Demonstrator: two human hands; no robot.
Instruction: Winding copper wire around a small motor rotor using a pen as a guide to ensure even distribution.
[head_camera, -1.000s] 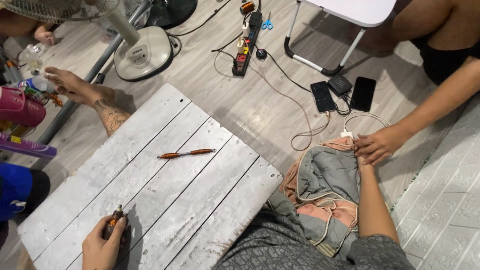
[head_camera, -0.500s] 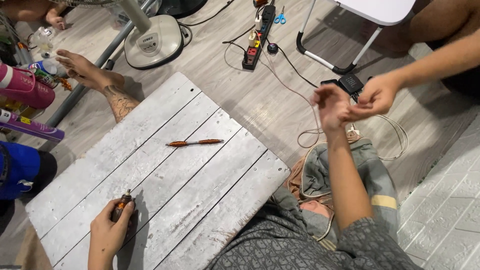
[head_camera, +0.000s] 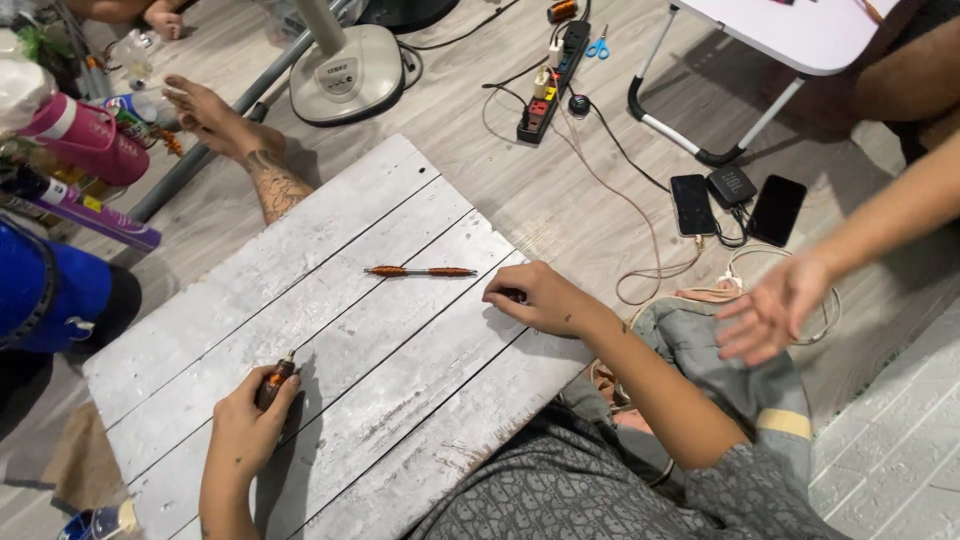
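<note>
Whitewashed plank board (head_camera: 400, 340) on a grey floor: our left hand (head_camera: 250, 425) wraps its fingers around a small brown tool (head_camera: 276, 381), tip on the wood, while our right hand (head_camera: 530, 298) rests curled, contents unclear, near an orange pen (head_camera: 421, 271); another person's open hand (head_camera: 775, 310) hovers nearby

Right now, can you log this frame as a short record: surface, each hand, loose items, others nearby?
surface: whitewashed plank board lying on the floor
left hand: left hand closed around a small brown tool, resting on the board
right hand: right hand curled, knuckles down on the board; whether it holds anything cannot be told
loose item: orange pen lying on the board, apart from both hands
others nearby: another person's open hand at right; a tattooed foot at upper left
</note>
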